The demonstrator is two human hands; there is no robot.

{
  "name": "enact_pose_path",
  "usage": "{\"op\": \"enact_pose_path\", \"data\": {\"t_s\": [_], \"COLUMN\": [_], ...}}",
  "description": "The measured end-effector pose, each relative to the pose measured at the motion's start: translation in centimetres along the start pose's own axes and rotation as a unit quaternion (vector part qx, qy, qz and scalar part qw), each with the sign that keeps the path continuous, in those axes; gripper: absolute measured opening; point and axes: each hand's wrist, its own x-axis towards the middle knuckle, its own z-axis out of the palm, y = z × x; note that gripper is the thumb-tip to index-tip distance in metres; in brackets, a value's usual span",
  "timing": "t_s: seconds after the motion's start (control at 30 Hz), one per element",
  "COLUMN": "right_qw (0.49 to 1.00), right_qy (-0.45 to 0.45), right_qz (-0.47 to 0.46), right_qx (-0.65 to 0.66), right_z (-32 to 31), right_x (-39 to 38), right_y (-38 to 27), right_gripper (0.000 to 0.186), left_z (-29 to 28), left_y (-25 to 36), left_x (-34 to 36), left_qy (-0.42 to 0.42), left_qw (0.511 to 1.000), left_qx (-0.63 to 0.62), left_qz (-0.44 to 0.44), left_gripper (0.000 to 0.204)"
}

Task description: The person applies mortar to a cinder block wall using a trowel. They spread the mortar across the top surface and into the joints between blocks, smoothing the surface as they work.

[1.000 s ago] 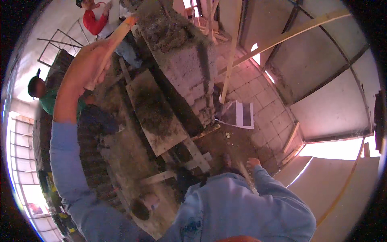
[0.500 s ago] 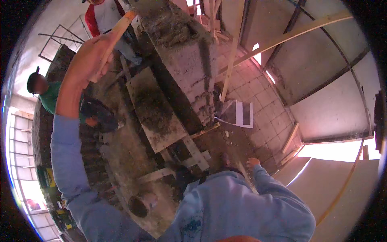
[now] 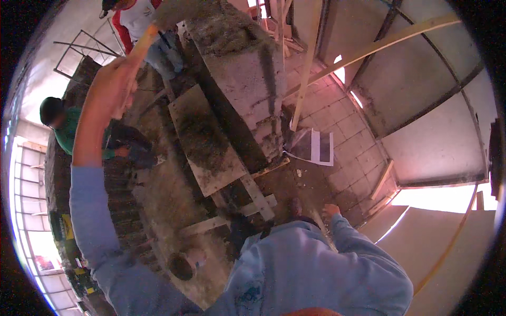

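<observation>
Left hand (image 3: 113, 87), raised high at the left, stretches out one slim, orange-tipped length, probably its index finger; blur hides whether it is a tool, so I cannot tell if the hand grasps anything. Rightward from it stands a rough block wall (image 3: 247, 89), long axis slanting from upper left to lower right, nearer this hand than the right hand (image 3: 331, 210), which hangs low, its grip unclear. Between wall and left forearm lies a mortar-smeared board (image 3: 226, 176). Beyond the pointing tip, a red-sleeved co-worker (image 3: 134, 22) is cut off by the top edge.
</observation>
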Motion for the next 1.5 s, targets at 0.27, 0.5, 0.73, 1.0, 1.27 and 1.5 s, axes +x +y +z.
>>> {"op": "enact_pose_path", "data": {"t_s": [0.27,0.5,0.73,1.0,1.27,1.5], "right_qw": [0.993,0.969,0.956,0.971,0.967,0.924], "right_qy": [-0.087,-0.197,-0.164,-0.128,-0.195,-0.109], "right_qz": [-0.056,-0.025,0.001,0.110,0.121,0.141], "right_qx": [0.059,0.150,0.244,0.168,0.111,0.339], "right_z": [1.3,0.0,3.7,4.9,1.9,1.3], "right_x": [2.8,7.6,9.0,1.8,-0.6,3.3], "right_y": [0.6,0.6,5.7,4.1,-5.8,-7.7], "right_gripper": [0.036,0.045,0.048,0.035,0.032,0.032], "left_z": [3.8,8.1,7.1,2.4,-9.3,-8.6], "left_y": [1.9,5.9,1.3,-6.4,-7.1,-4.7], "left_x": [-9.8,-11.6,-8.6,-12.3,-14.7,-9.6], "left_qy": [0.007,-0.012,0.131,0.173,0.116,0.065], "left_qw": [0.993,0.995,0.972,0.924,0.863,0.885], "left_qx": [0.090,0.040,0.194,0.297,0.429,0.396], "left_qz": [-0.072,-0.090,0.025,0.170,0.238,0.234], "left_gripper": [0.040,0.044,0.047,0.041,0.051,0.050]}}
